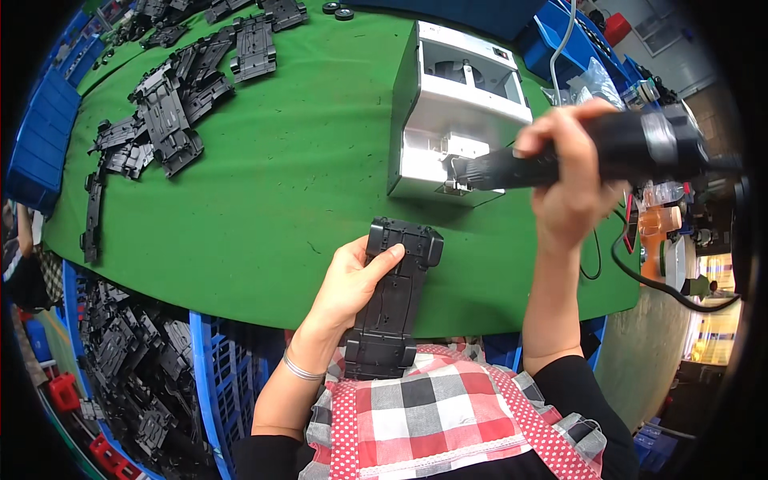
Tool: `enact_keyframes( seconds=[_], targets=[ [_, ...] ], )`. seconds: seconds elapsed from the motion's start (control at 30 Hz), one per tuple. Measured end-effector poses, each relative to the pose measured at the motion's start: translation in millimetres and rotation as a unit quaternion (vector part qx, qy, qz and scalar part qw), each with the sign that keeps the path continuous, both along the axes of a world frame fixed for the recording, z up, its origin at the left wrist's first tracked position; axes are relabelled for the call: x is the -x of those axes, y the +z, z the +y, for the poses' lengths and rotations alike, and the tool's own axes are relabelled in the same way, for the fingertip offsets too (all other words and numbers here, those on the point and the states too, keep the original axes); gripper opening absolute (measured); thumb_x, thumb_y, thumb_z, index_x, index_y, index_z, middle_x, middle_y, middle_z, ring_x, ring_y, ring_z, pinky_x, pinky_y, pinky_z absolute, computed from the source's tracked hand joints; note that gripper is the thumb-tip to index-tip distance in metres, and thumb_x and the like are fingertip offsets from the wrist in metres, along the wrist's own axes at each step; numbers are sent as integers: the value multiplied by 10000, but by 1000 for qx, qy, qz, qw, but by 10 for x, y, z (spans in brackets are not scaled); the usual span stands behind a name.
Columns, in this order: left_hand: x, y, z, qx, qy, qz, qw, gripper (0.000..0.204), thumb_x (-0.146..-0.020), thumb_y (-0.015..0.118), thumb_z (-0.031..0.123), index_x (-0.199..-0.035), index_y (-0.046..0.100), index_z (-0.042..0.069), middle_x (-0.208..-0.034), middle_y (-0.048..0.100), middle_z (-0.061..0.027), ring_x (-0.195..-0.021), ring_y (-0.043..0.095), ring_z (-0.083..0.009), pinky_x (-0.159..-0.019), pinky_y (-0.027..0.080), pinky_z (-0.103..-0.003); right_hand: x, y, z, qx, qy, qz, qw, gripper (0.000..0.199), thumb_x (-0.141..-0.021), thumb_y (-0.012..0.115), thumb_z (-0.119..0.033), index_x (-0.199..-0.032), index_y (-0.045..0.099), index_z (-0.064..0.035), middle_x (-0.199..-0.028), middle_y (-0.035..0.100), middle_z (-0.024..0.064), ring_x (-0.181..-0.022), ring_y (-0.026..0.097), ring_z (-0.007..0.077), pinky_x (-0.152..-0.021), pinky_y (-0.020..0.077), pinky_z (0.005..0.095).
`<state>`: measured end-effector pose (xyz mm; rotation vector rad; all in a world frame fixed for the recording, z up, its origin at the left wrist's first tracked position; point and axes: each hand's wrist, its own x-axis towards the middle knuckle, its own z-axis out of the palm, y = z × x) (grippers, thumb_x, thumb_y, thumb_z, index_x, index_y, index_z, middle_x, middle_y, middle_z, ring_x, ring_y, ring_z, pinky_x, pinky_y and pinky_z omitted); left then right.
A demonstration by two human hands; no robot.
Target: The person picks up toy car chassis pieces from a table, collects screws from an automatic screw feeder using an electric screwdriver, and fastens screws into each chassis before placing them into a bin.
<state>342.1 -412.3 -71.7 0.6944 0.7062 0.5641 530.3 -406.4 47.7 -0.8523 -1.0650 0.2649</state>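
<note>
My left hand (346,282) grips a black plastic toy-car chassis (390,308) near its far end, thumb on top and fingers underneath. The piece lies lengthwise towards me, its near end against my apron. My right hand (570,164) is wrapped round a black electric screwdriver (640,144), held level and slightly smeared by motion. Its front end points left, at the small metal outlet of a silver-grey box machine (424,140), which looks like a screw feeder. Whether the tip touches the outlet I cannot tell.
More black chassis pieces (166,120) lie in a loose pile at the far left of the green-covered table (312,152). A blue crate (204,376) of similar parts stands below the left edge. A black cable (672,292) curves at the right, near blue bins (552,36) and bottles.
</note>
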Motion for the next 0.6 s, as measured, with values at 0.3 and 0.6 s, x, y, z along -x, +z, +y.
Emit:
enact_keyframes(
  seconds=[0.3,0.6],
  targets=[
    [24,7,6,11,-15,2,1000,182,-878,565,109,-990,583,-33,-846,636,-56,-691,592,-80,-607,502,-223,83,7,-162,75,157,80,981,213,-775,535,0,-942,405,4,-658,526,115,-502,538,194,-518,476,312],
    [8,5,1,8,-3,-26,1000,178,-884,554,99,-991,584,-41,-858,635,-48,-716,581,-71,-634,486,-210,446,-219,-157,102,192,77,973,225,-780,490,4,-977,389,-33,-670,488,104,-490,487,178,-460,442,310]
  ],
)
